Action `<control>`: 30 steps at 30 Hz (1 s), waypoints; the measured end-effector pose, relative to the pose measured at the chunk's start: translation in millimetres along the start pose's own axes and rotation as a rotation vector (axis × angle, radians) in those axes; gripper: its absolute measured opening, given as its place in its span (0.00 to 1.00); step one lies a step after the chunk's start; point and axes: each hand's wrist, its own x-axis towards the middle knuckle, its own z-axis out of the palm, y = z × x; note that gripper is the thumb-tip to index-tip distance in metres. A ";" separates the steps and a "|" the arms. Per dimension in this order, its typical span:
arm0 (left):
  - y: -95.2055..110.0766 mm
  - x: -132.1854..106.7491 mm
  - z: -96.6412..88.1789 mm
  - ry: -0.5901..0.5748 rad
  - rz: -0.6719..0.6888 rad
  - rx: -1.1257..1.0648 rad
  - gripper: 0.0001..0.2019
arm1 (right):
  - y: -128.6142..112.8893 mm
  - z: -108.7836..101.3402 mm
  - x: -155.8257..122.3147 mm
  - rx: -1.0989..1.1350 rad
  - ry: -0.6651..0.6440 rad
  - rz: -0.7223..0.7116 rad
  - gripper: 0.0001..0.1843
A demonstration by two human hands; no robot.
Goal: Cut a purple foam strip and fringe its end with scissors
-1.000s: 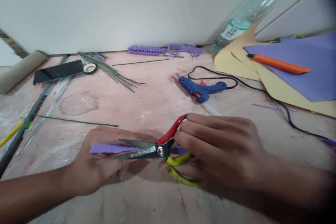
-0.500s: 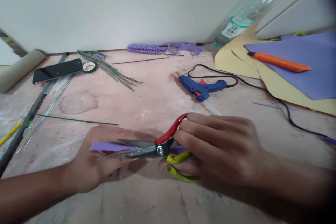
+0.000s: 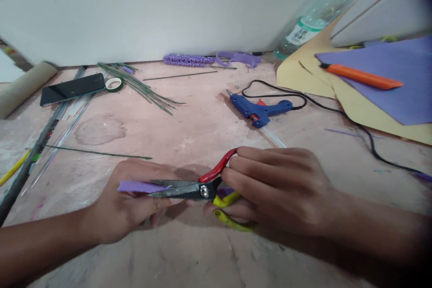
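Observation:
My right hand (image 3: 283,191) is wrapped round the red and yellow handles of a pair of scissors (image 3: 189,188), low in the middle of the view. The steel blades point left and are nearly closed on a strip of purple foam (image 3: 135,186). My left hand (image 3: 131,200) pinches that strip from underneath, thumb on top, just left of the blades. Both hands hover close over the pinkish table (image 3: 189,130).
A blue glue gun (image 3: 259,110) with a black cord (image 3: 367,141) lies behind my right hand. Tan and purple sheets (image 3: 391,85) with an orange cutter (image 3: 362,76) lie at right, by a plastic bottle (image 3: 320,11). Green wires (image 3: 141,87), a tape roll (image 3: 114,84), a phone (image 3: 72,89) and rods lie at left.
The scissor blades have closed further on the purple strip. Both hands stay in about the same place.

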 end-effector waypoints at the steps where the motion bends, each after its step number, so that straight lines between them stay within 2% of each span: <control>1: 1.0 0.3 0.2 -0.003 -0.036 -0.044 0.14 | 0.3 0.4 -0.2 0.003 -0.004 0.000 0.15; 6: 0.8 -1.3 0.0 0.030 -0.170 -0.223 0.09 | 3.1 2.5 1.3 0.063 0.033 0.085 0.09; 11: -8.5 -9.2 -0.9 0.097 -0.264 -0.393 0.16 | 4.8 0.9 3.6 0.332 -0.014 0.195 0.08; 14: -11.0 -13.1 -2.0 0.108 -0.301 -0.380 0.18 | 2.5 0.8 2.9 0.365 -0.053 0.225 0.10; 16: -10.1 -13.6 -3.6 0.061 -0.245 -0.259 0.18 | 0.2 0.9 2.6 0.368 -0.070 0.237 0.12; 19: -5.9 -11.0 -6.4 -0.050 -0.050 -0.005 0.21 | -3.1 0.1 3.1 0.349 -0.105 0.244 0.12; 21: -3.3 -7.8 -7.5 -0.115 0.043 0.087 0.23 | -4.6 -0.7 3.6 0.321 -0.117 0.229 0.11; 26: -1.7 0.0 -6.1 -0.187 0.187 0.084 0.19 | -6.5 0.0 4.5 0.257 -0.079 0.184 0.11; 30: -1.5 3.2 -4.7 -0.212 0.221 0.068 0.15 | -7.8 2.6 4.8 0.240 -0.081 0.172 0.12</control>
